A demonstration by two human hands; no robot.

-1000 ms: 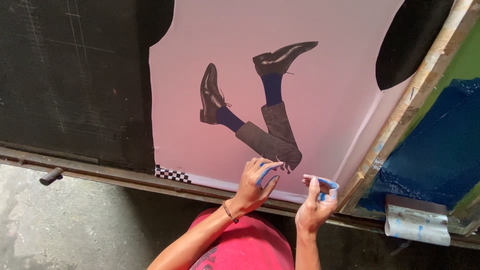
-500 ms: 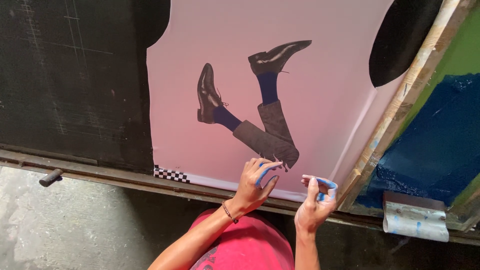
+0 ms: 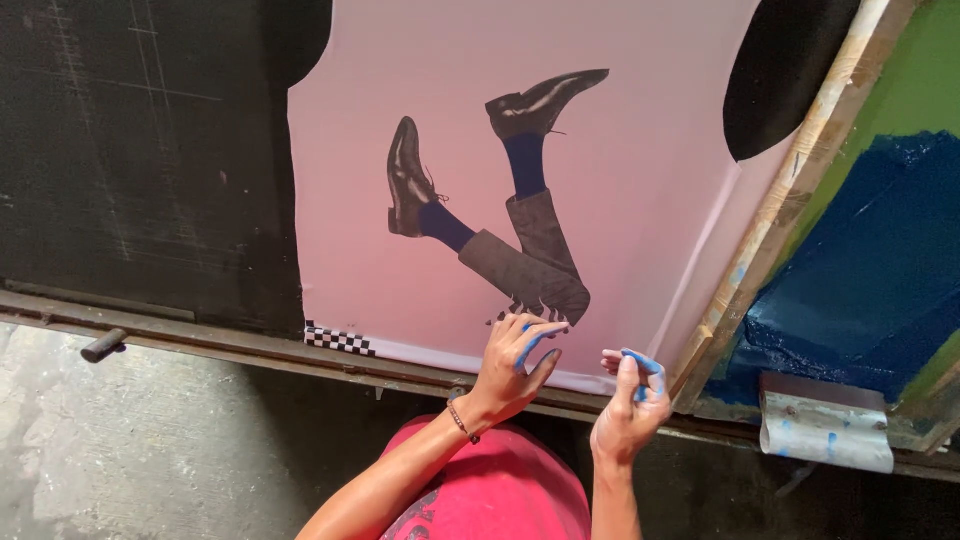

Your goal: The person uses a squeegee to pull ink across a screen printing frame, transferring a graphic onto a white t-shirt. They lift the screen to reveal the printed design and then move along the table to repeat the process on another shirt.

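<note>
- Leftmost, a short dark handle (image 3: 103, 345) juts from the metal rail (image 3: 200, 335) along the near edge of the black print table (image 3: 140, 170); nothing touches it, though a knee or hip moving along the rail could catch on it.
- Next, the pink shirt (image 3: 640, 200) lies stretched flat on the table, printed with two legs in black shoes, blue socks and grey trousers (image 3: 500, 200). That print may well be wet, so any brush across it risks a smear.
- Just below the print, the left hand (image 3: 512, 365) rests with its fingers spread loosely on the shirt's lower hem, beside the trouser cuffs, gripping nothing. Blue ink streaks its fingers, and that looks like the likeliest trouble: a press or slide here could leave blue marks on the pink cloth.
- Close beside it, the right hand (image 3: 630, 405) hovers off the shirt, fingers curled narrowly with blue smeared on the tips; whether it pinches something small and blue or merely carries ink I cannot tell. If it lands on the cloth, it could stain the hem.
- Farthest right, the wooden-framed screen (image 3: 790, 200) stands tilted, its mesh thick with blue ink (image 3: 870, 260), a squeegee (image 3: 825, 430) at its lower edge. Ink could run or drip toward the shirt's side.
</note>
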